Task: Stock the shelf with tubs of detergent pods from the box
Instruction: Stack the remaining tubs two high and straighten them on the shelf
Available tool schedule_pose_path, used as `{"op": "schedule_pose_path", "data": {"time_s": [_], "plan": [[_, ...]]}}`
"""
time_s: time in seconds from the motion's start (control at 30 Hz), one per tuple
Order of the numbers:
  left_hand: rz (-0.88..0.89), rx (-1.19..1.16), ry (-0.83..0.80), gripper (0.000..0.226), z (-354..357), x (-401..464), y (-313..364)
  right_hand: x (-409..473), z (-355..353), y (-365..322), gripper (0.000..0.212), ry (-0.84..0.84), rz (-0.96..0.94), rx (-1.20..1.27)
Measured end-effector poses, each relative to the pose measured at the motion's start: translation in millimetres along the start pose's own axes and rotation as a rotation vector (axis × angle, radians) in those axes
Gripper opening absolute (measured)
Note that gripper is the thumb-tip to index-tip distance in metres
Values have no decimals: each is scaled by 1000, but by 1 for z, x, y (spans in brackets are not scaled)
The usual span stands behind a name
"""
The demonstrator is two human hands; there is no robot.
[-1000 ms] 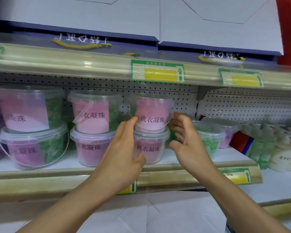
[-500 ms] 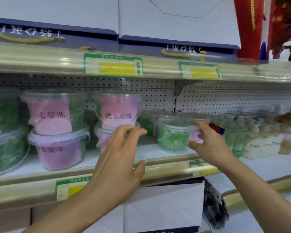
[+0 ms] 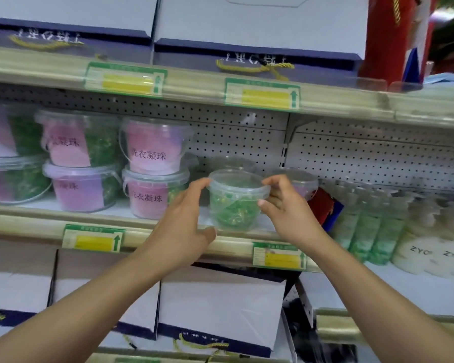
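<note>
Hands have shifted rightward along the shelf (image 3: 168,229) in the last second: a moment ago they framed the stacked pink-labelled tubs (image 3: 155,169), and now they bracket the small clear tub (image 3: 237,200) of green pods that stands alone just right of that stack. My left hand (image 3: 180,231) comes up on the tub's left side, fingers spread and curved, the fingertips (image 3: 203,183) at or very near the lid rim; I cannot tell whether they touch yet. My right hand (image 3: 288,208) is on the other side, its fingers (image 3: 271,183) curled to the lid edge and the thumb low against the wall, so it looks to be pinching the rim lightly, though the blur keeps me from being sure. I judge this means the pink stack is settled and I am now straightening or moving this green tub to tidy the row and make room for more stock. The tub stands upright on the shelf board near the front lip, lid up, base down, its long axis vertical; being round it has no clear facing, and I see no label turned toward me, unlike the pink tubs whose labels face out. Another small tub (image 3: 299,183) sits just behind my right hand, and bottles (image 3: 372,226) stand further right. No open box of stock shows clearly in this view.
</note>
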State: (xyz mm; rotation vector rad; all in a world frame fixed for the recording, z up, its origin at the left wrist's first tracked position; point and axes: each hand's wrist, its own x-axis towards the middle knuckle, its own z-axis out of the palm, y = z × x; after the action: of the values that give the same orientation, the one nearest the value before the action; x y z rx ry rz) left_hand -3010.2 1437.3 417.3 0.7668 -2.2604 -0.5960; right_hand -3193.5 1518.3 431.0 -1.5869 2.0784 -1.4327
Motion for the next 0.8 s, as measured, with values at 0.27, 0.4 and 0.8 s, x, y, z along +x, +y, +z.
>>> {"op": "schedule_pose_path", "data": {"time_s": [0.27, 0.4, 0.8], "plan": [[-54, -66, -32, 67, 1, 37, -5, -8, 1, -10, 53, 62, -45, -186], [-57, -152, 26, 54, 6, 47, -10, -7, 13, -16, 49, 75, 30, -228], [70, -585, -132, 93, -25, 25, -1, -16, -12, -14, 36, -109, 26, 561]]}}
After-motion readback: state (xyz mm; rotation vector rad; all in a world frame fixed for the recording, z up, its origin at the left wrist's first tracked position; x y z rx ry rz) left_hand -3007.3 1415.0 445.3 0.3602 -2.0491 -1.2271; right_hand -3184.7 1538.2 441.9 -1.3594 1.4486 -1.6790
